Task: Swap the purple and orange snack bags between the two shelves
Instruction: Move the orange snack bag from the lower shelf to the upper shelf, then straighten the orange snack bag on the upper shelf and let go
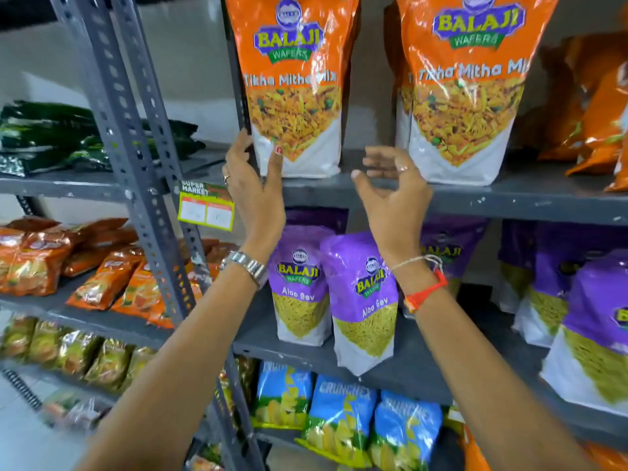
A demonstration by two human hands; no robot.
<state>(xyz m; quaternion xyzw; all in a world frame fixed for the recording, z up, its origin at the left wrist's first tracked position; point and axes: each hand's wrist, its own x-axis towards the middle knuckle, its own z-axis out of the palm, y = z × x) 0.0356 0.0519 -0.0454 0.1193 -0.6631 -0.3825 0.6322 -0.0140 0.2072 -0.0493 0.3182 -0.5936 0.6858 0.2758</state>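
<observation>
Two tall orange snack bags stand upright on the upper shelf (475, 198): the left orange bag (292, 83) and the right orange bag (465, 90). Purple snack bags stand on the shelf below, a pair at the left (360, 300) and several more at the right (591, 321). My left hand (255, 185) is raised against the lower left edge of the left orange bag, thumb on its front, fingers spread. Between the two orange bags hovers my right hand (390, 188), fingers curled and apart, holding nothing.
Grey perforated uprights (136, 137) separate this rack from a left rack with dark green bags (51, 137) and orange packets (102, 277). A price tag (206, 209) hangs at the shelf edge. Blue chip bags (343, 423) fill the shelf beneath the purple ones. More orange bags (598, 113) lean at upper right.
</observation>
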